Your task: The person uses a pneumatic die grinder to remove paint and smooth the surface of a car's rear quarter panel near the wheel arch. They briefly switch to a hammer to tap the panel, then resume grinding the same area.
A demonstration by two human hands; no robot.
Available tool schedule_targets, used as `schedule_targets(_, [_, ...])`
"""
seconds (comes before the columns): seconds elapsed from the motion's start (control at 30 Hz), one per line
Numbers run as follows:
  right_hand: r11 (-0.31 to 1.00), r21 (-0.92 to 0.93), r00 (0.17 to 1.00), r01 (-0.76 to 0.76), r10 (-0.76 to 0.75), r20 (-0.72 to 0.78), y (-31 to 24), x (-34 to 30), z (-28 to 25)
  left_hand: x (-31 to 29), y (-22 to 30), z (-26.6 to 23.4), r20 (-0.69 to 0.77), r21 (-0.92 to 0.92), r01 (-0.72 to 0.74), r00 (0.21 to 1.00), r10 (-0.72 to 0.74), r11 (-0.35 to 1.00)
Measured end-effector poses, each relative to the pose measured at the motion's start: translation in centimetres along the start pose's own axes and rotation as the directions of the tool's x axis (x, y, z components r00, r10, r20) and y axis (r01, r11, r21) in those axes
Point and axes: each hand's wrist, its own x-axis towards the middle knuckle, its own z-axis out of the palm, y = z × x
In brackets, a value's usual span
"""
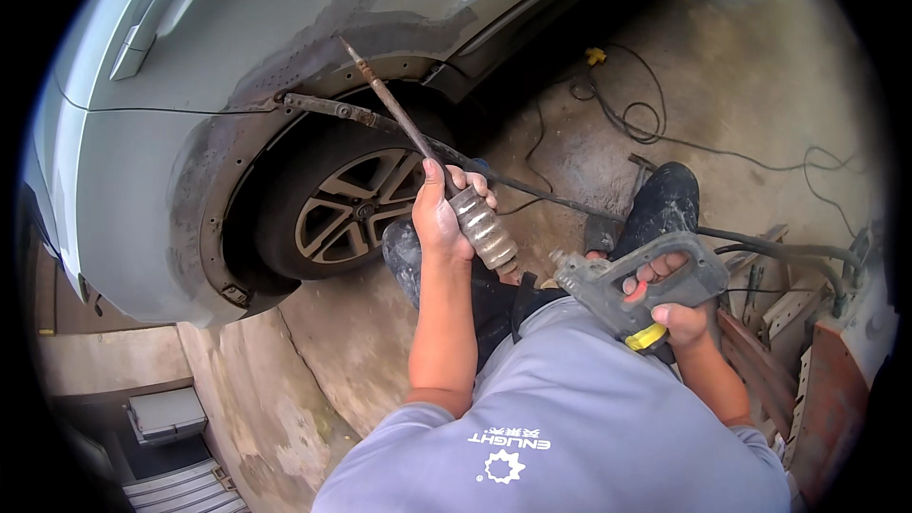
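Note:
My left hand is closed around a slide hammer, at the rod just above its ribbed metal weight. The hammer's thin rod slants up and left, its pointed tip over the grey-patched car panel; whether they touch I cannot tell. In my right hand is a grey gun-shaped power tool with a loop handle, red trigger and yellow base. Its nose points left toward the hammer's lower end. I cannot make out whether the two are joined.
The car's wheel sits under the arch. A metal bar at the arch's edge leads into a black cable running right past my knees. A thin cord with a yellow connector lies on the concrete. Metal scraps lie at right.

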Motion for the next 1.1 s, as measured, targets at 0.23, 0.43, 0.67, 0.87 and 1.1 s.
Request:
schedule_targets(0.23, [0.999,0.01,0.999,-0.049,0.049,-0.008,0.0,-0.3,-0.1,-0.3,-0.1,0.1,0.02,-0.048,0.009,1.0,-0.008,0.999])
schedule_targets(0.43, [0.997,0.017,0.997,-0.071,0.071,0.004,-0.3,-0.3,0.1,-0.2,0.0,0.4,0.054,-0.084,0.025,0.998,-0.02,0.996])
schedule_targets(0.67, [0.997,0.058,0.998,-0.057,0.057,0.001,0.3,-0.5,-0.6,-0.1,0.2,0.3,0.096,-0.112,0.04,0.995,-0.03,0.993])
schedule_targets(0.87, [0.997,0.038,0.995,-0.065,0.062,0.081,-0.1,-0.5,-0.8,-0.3,0.1,0.9,0.103,-0.151,0.052,0.994,-0.037,0.987])
schedule_targets(1.1, [0.998,0.035,0.99,-0.053,0.048,0.133,0.3,-0.2,-1.2,0.7,-0.1,1.8,0.17,-0.24,0.072,0.985,-0.031,0.968])
